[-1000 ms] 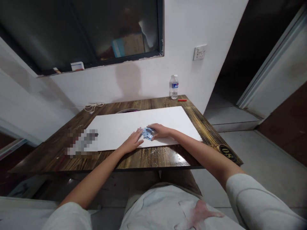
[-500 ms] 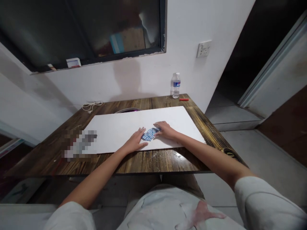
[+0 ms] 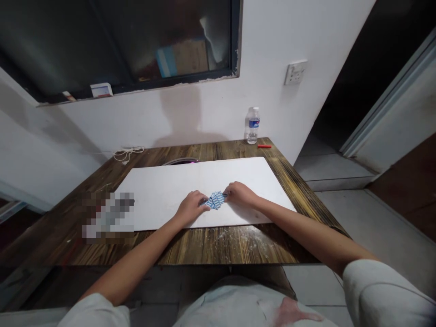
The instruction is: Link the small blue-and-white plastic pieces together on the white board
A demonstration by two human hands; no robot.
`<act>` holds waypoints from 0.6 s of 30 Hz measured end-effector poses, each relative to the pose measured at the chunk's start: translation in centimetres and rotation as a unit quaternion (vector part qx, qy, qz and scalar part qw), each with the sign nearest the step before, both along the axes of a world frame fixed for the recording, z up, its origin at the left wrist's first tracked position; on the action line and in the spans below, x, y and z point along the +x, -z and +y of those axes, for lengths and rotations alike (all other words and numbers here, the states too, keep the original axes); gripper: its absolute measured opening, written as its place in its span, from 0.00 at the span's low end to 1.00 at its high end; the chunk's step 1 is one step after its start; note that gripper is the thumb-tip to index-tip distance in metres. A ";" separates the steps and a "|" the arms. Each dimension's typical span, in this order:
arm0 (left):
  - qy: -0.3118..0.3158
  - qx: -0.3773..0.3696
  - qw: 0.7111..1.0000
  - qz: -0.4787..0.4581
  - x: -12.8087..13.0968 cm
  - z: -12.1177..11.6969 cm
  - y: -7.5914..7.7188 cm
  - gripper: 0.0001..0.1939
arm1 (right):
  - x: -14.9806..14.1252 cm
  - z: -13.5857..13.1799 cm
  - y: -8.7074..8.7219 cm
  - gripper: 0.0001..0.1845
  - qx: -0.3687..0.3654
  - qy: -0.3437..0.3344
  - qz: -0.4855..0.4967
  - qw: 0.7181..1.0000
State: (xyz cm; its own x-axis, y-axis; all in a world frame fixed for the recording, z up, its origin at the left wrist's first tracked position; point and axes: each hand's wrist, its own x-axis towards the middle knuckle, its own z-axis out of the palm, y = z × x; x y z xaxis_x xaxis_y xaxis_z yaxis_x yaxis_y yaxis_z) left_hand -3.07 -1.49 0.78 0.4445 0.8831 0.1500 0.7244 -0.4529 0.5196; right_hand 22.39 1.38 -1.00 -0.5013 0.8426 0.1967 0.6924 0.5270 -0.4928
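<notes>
Between my two hands, over the white board (image 3: 163, 190), is a flat blue-and-white piece (image 3: 215, 200) patterned with small rectangles. Whether it is one piece or several overlapping ones I cannot tell. My left hand (image 3: 191, 208) pinches its left end between thumb and fingers. At the other end, the curled fingers of my right hand (image 3: 240, 195) grip a dark edge of it. Both ends are partly hidden by my fingertips.
The board lies on a dark wooden table (image 3: 211, 247). A water bottle (image 3: 252, 126) and a red pen-like stick (image 3: 264, 146) are at the back right. A white cable (image 3: 127, 153) lies at the back left. A round-rimmed object (image 3: 180, 161) shows behind the board.
My fingers, flatter and more spread around the blue-and-white piece before, have curled and closed on its two ends. The piece appears lighter and slightly raised or tilted now. The camera view has shifted slightly.
</notes>
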 end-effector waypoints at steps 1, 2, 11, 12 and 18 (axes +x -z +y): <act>0.003 -0.005 1.000 0.003 0.4 0.2 -0.1 0.13 | -0.2 0.2 -0.1 0.09 -0.011 0.001 -0.002 1.000; 0.003 -0.008 1.000 0.005 0.7 0.4 -0.2 0.13 | -0.4 0.4 -0.3 0.09 -0.028 0.004 -0.005 1.000; 0.080 -0.104 0.987 0.093 1.9 4.1 -2.4 0.21 | -0.7 2.0 -4.3 0.18 -0.142 -0.022 -0.073 0.987; 0.084 -0.107 0.984 0.112 1.9 4.2 -2.9 0.23 | -0.7 2.0 -4.5 0.17 -0.136 -0.021 -0.078 0.987; 0.110 -0.025 0.979 0.172 2.1 3.1 -3.6 0.25 | -0.7 1.8 -3.1 0.24 -0.092 -0.002 -0.059 0.994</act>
